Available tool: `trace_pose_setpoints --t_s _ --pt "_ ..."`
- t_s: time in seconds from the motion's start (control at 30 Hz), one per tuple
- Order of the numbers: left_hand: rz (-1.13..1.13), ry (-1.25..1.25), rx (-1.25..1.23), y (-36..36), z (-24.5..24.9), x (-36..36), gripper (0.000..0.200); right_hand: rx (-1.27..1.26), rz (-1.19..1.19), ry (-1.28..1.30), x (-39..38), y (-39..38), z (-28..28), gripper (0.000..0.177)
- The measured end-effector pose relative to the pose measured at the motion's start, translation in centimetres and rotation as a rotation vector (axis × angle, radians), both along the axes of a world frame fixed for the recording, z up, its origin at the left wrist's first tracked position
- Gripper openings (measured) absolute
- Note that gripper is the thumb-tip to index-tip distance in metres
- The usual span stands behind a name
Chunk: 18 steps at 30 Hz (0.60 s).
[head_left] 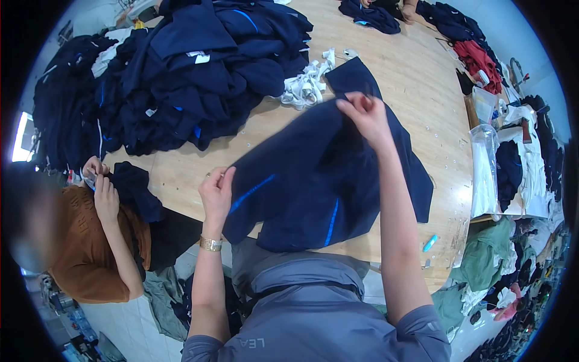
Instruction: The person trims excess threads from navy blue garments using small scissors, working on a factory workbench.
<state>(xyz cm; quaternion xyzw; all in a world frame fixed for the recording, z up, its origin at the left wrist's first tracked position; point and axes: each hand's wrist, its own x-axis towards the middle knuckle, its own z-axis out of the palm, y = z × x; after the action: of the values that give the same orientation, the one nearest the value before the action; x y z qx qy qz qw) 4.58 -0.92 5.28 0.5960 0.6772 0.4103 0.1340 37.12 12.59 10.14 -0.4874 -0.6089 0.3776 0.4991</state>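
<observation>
A dark navy garment (307,163) with bright blue stripes is spread over the table's front edge before me, one part lifted between my hands. My left hand (216,188), with a gold watch (210,244) at the wrist, pinches the garment's edge near a blue stripe. Farther up, my right hand (366,116) grips the fabric between thumb and fingers. The raised cloth is slightly blurred. Another navy section reaches beyond my right hand, and more lies flat to the right on the wood.
A tall heap of navy garments (199,72) covers the back left, with white strips (306,84) beside it. A co-worker in a brown top (90,253) sits at left, handling dark cloth. A turquoise marker (430,242) lies near the front right edge of the wooden table (416,72).
</observation>
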Motion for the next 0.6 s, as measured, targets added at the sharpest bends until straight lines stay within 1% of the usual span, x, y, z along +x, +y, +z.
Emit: trace_pose_setpoints --t_s 0.03,0.07,0.1,0.13,0.17,0.23,0.27,0.3,0.33,0.4,0.43,0.53,0.57,0.6 --pt "0.050 0.005 -0.043 0.5 0.2 -0.5 0.016 0.071 -0.041 0.031 -1.9 1.2 0.7 0.044" --pt "0.092 0.010 -0.025 1.2 0.1 -0.9 0.016 0.040 -0.001 -0.014 -2.7 2.6 0.4 0.028" --pt "0.132 0.014 -0.009 1.9 -0.2 -1.4 0.016 -0.005 0.061 0.005 -3.5 3.4 0.6 0.024" --pt "0.174 0.016 0.007 2.2 -0.4 -1.9 0.016 -0.020 0.077 -0.018 -3.6 3.5 0.8 0.026" --pt "0.138 -0.019 -0.063 2.2 -0.4 -2.6 0.018 -0.034 0.094 -0.042 -3.7 3.6 0.9 0.030" --pt "0.136 0.033 -0.024 1.9 -1.3 -3.8 0.019 -0.003 0.037 -0.173 -2.9 2.6 0.7 0.035" --pt "0.136 0.056 -0.006 1.6 -1.8 -4.3 0.020 0.021 -0.021 -0.207 -2.0 1.9 0.1 0.034" --pt "0.151 0.028 -0.098 1.2 -1.6 -4.5 0.023 0.044 -0.077 -0.241 -0.5 0.8 -1.0 0.033" --pt "0.158 0.025 -0.111 1.0 -1.8 -4.7 0.023 0.065 -0.134 -0.277 1.1 -0.5 -2.1 0.032" --pt "0.164 0.018 -0.135 1.1 -2.2 -5.1 0.023 -0.033 -0.281 -0.341 4.2 -3.8 -4.2 0.028" --pt "0.139 0.036 -0.133 1.5 -2.7 -5.5 0.028 -0.083 -0.346 -0.334 5.7 -5.7 -5.5 0.027" --pt "0.106 0.064 -0.103 4.2 -3.4 -4.8 0.035 -0.181 -0.515 -0.282 9.0 -11.6 -9.1 0.022" --pt "0.077 0.062 -0.147 5.5 -4.1 -4.5 0.047 -0.194 -0.545 -0.228 9.9 -13.4 -10.5 0.019" --pt "0.050 0.116 -0.163 6.7 -5.0 -3.9 0.053 -0.205 -0.575 -0.171 10.4 -15.0 -11.7 0.016"
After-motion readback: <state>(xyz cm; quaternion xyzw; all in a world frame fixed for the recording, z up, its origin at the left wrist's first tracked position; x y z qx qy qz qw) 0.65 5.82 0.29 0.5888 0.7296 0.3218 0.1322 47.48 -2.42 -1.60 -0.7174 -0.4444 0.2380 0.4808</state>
